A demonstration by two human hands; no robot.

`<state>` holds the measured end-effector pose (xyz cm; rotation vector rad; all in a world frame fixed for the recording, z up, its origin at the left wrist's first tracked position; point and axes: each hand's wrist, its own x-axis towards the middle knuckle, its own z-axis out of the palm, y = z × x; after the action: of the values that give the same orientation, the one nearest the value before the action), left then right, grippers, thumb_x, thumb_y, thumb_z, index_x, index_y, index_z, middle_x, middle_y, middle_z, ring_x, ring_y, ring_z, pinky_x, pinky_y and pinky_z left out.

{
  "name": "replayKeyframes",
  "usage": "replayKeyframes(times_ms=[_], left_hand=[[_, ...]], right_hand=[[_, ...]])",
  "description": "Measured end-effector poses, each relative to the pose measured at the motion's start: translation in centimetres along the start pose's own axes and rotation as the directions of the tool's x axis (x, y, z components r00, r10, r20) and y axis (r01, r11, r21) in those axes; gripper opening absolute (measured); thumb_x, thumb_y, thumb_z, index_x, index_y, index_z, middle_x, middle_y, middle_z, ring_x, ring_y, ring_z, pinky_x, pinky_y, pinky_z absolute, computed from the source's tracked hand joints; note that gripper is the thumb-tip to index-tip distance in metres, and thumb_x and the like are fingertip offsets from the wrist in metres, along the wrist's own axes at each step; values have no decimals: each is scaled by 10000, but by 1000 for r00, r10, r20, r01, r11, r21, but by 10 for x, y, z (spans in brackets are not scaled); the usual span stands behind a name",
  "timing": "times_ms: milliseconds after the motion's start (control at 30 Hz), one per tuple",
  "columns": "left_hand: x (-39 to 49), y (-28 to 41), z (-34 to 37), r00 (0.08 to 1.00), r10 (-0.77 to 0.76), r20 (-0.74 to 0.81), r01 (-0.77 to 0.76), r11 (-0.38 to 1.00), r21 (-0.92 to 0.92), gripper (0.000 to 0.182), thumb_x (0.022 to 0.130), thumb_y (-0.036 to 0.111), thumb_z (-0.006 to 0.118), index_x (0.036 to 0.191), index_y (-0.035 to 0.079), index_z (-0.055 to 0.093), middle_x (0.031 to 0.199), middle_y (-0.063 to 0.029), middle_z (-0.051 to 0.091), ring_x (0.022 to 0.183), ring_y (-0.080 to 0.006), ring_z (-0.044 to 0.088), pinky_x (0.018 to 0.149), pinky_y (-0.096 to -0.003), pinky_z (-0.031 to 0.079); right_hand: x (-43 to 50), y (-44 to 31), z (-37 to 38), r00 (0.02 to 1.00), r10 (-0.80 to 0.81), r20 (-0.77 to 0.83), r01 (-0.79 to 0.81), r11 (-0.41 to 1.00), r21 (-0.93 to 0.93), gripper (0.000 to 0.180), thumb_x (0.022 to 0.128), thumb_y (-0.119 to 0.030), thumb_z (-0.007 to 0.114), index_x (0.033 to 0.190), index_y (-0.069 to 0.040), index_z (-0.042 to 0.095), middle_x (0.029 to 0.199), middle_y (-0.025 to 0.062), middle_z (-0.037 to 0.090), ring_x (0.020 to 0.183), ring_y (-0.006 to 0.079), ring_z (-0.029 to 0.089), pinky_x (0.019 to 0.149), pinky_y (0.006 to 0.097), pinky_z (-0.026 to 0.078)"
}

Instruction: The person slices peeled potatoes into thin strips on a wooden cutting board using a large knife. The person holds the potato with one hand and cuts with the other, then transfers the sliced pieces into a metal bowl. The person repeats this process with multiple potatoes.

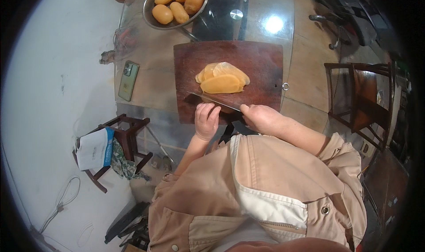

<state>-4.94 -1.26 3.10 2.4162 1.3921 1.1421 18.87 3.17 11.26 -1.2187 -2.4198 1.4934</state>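
Note:
On the dark wooden cutting board [262, 62] lies a pile of thin yellow potato slices [222, 82]. Below the pile, my right hand [264, 119] grips the handle of a kitchen knife [219, 101], whose blade points left across the board. My left hand [207, 119] is at the board's near edge with fingers bent, close to the blade. A yellowish piece, mostly hidden behind the blade and fingers, lies between my hands; whether my left fingers hold it I cannot tell. Several peeled potatoes [163, 14] sit in a metal bowl [206, 3] beyond the board.
The board rests on a glass table [149, 82]. A green phone [128, 81] lies left of it. A wooden stool [132, 129] bearing a bag [94, 149] stands at lower left, a wooden chair [362, 99] at right. A metal ring [285, 86] hangs at the board's right edge.

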Motion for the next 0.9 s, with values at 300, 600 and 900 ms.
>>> replayKeyframes(times_ms=[300, 600, 900], left_hand=[[4, -17, -7, 993, 110, 50, -100, 980, -175, 334, 744, 46, 745, 1061, 77, 644, 1110, -78, 565, 1006, -275, 558, 854, -430, 468], [7, -36, -11, 986, 131, 103, -110, 976, -187, 343, 754, 89, 760, 1071, 95, 630, 1104, -72, 563, 1018, -278, 547, 903, -453, 438], [14, -44, -17, 986, 128, 105, -128, 992, -11, 346, 775, 66, 745, 1086, 56, 593, 1101, -122, 531, 1016, -322, 537, 898, -465, 444]], right_hand=[[-18, -14, 19, 941, 306, -143, -310, 951, -9, 195, 926, -190, 578, 963, -33, 469, 788, 217, 638, 767, 418, 622, 655, 506, 488], [-4, -33, 37, 928, 314, -200, -306, 949, 70, 149, 846, -88, 571, 927, -19, 466, 742, 202, 634, 729, 409, 628, 622, 496, 487], [36, -28, 40, 932, 145, -333, -131, 989, 63, 130, 842, -68, 536, 929, 7, 476, 707, 210, 631, 691, 409, 632, 579, 504, 483]])
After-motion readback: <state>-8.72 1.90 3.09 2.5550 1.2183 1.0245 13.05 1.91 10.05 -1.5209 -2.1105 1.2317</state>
